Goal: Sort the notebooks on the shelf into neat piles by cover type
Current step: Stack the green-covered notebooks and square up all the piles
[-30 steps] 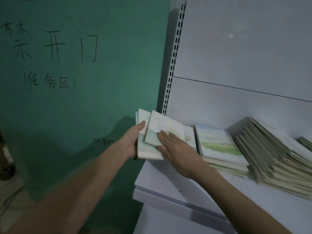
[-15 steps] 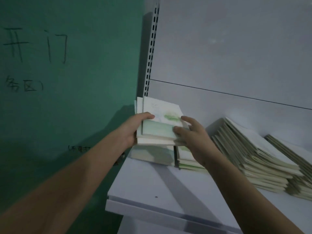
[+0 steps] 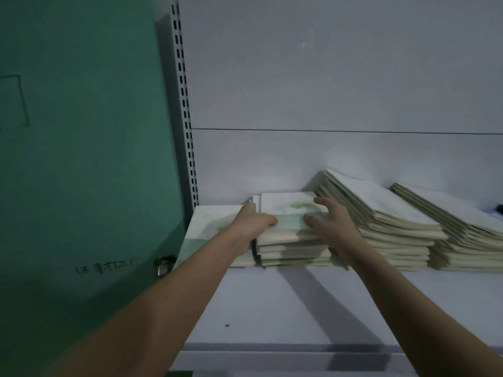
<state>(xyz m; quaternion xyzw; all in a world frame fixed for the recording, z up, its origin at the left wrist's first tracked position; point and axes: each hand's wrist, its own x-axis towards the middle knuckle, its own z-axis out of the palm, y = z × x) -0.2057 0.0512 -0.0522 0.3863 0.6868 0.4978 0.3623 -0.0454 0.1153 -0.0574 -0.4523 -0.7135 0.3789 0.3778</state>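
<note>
Shelf [image 3: 285,303] first: a pale board filling the lower centre of the frame, carrying every pile. Right of centre two big slumped stacks [image 3: 381,221] lean toward the back panel. Centre frame sits the green-cover pile [image 3: 292,240], and just left of it a low flat pile [image 3: 212,227]. I see my left hand [image 3: 251,221] and right hand [image 3: 330,225] bracketing that green-cover pile, the grip clamped on its upper few notebooks from both sides, thumbs at the near edge. I judge these thin, floppy and slick-covered; light singly, so I'd hold by the side edges and keep them level.
</note>
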